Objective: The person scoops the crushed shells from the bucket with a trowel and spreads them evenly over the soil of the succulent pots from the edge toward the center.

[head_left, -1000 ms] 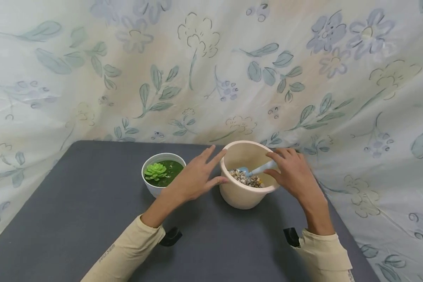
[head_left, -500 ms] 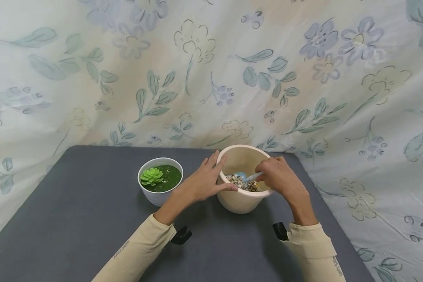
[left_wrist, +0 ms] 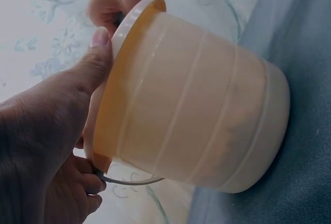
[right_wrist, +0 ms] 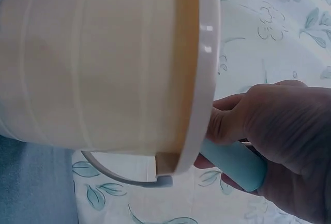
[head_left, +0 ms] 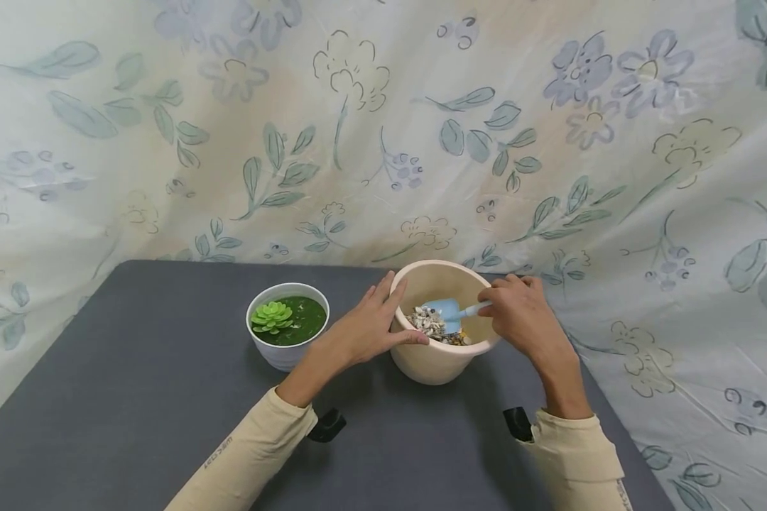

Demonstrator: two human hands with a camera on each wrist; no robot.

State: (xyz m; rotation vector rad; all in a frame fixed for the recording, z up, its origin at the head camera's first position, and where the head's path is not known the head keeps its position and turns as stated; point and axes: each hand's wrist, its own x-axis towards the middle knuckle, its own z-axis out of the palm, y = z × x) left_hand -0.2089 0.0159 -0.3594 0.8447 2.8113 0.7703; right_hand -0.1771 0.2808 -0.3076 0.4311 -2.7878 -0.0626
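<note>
A cream bucket [head_left: 431,365] stands on the grey table, small mixed pebbles [head_left: 424,321] lying inside it. My left hand [head_left: 358,326] grips the left of its rim; in the left wrist view the thumb [left_wrist: 98,53] lies over the rim and the fingers curl beneath, by the wire bail [left_wrist: 134,182]. With my right hand [head_left: 529,312] I hold a light-blue scoop [head_left: 446,312] by its handle, over the bucket's right side. The scoop's blade sits among the pebbles. From the right wrist, the handle end [right_wrist: 243,167] shows below the thumb, while the bucket wall hides the blade.
Left of the bucket stands a white pot [head_left: 271,349] with a green succulent [head_left: 272,317] on a mossy surface. The grey tabletop [head_left: 134,397] runs back to a floral cloth [head_left: 383,128] that hangs behind and at the sides.
My right hand has gone from open over the rim to gripping the scoop's handle, then drawn back right, tilting the scoop. My left hand has closed onto the bucket's rim.
</note>
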